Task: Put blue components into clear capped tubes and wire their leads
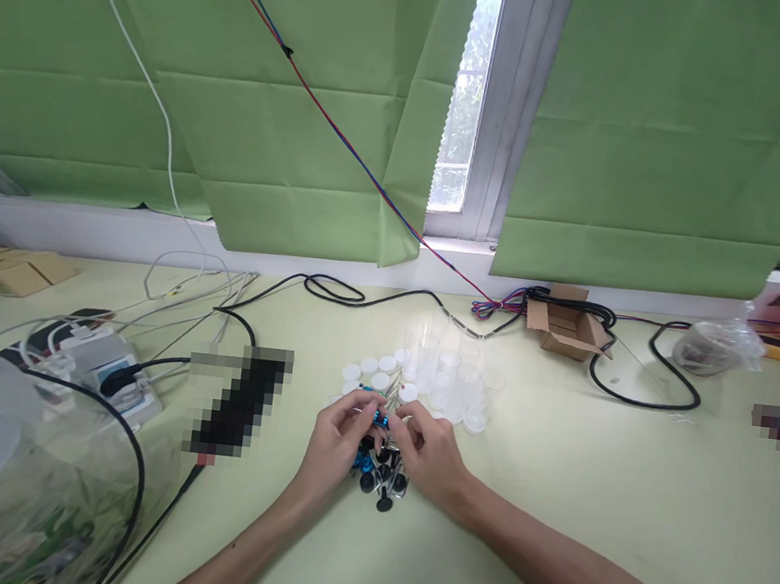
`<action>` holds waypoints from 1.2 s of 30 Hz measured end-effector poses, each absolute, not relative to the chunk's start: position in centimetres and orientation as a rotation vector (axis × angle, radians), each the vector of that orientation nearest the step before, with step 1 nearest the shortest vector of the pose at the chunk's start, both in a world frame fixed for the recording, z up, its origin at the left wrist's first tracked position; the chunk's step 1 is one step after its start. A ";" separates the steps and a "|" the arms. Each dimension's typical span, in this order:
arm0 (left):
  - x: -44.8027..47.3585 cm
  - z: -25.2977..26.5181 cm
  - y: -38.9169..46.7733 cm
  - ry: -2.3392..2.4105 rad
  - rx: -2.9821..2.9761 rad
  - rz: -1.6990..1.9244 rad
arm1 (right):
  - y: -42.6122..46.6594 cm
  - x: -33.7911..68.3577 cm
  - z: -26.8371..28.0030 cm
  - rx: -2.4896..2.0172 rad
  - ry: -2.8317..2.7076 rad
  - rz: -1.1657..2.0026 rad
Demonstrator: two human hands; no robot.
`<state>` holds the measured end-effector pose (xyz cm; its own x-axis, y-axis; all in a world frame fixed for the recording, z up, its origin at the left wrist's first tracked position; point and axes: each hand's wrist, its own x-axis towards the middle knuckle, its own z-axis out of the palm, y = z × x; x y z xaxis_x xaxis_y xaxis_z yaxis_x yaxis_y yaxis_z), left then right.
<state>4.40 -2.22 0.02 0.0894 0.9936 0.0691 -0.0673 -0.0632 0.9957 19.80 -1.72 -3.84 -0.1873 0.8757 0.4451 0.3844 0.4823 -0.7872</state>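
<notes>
Between the fingertips of both hands is a small shiny blue-and-black metal part (380,419); its exact kind is too small to make out. My left hand (342,431) pinches it from the left, thumb and fingers closed. From the right, my right hand (430,450) closes its thumb and forefinger on the same part. Below the hands lies a pile of small metal pieces with round black ends (384,482), with blue pieces (363,461) at its left. Behind them are white round caps (381,381) and clear plastic tubes (425,356), partly hidden by the fingers.
A small open cardboard box (570,334) and coiled black cable (643,405) lie at the back right, near a plastic-wrapped cup (708,349). At left are a power strip (109,374) with cords and a large clear plastic bag (63,481). A blurred black object (243,402) lies left of my hands.
</notes>
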 end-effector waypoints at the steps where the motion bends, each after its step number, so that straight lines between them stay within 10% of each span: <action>1: 4.4 0.1 -2.2 1.065 1.242 1.230 | -1.8 19.8 -3.8 -1.059 -1.776 0.658; 36: 4.3 -0.1 -2.3 1.069 1.314 1.179 | -1.6 19.8 -4.2 -1.052 -1.817 0.705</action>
